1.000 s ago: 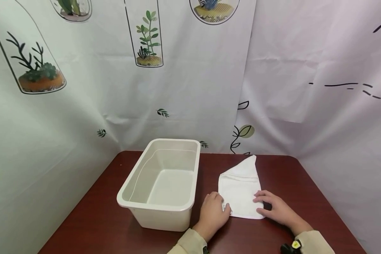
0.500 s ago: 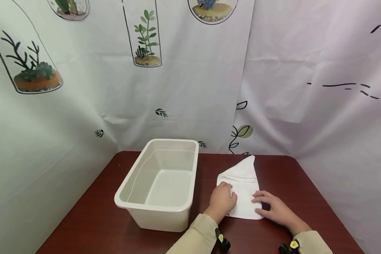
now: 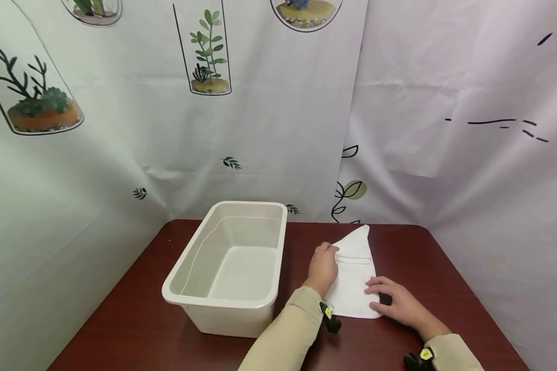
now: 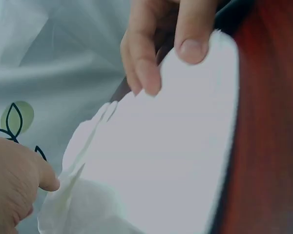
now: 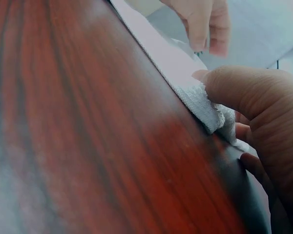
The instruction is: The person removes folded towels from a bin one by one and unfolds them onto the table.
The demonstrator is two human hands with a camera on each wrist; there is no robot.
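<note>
A white towel point(image 3: 353, 288) lies on the table, its far end a pointed flap with a fold line across it. My left hand point(image 3: 324, 268) is at the towel's left edge, fingertips near that fold; in the left wrist view its thumb point(image 4: 48, 179) reaches the folded layers. My right hand point(image 3: 396, 301) rests at the near right corner, fingers loosely bent over the right edge. Up close in the right wrist view, the right thumb point(image 5: 234, 85) lies along the towel's fuzzy edge point(image 5: 198, 105), and the fingers behind it are partly hidden.
A deep cream plastic tub point(image 3: 220, 301) with nothing inside stands left of the towel, close to my left forearm. The dark red wooden table point(image 3: 134, 319) ends at a printed white curtain point(image 3: 269, 129) behind. Both wrists carry small black cameras point(image 3: 331, 323).
My left hand has slid away from me along the towel, from its near left corner up to the fold. The right hand stays at its corner, and the head view shifts slightly.
</note>
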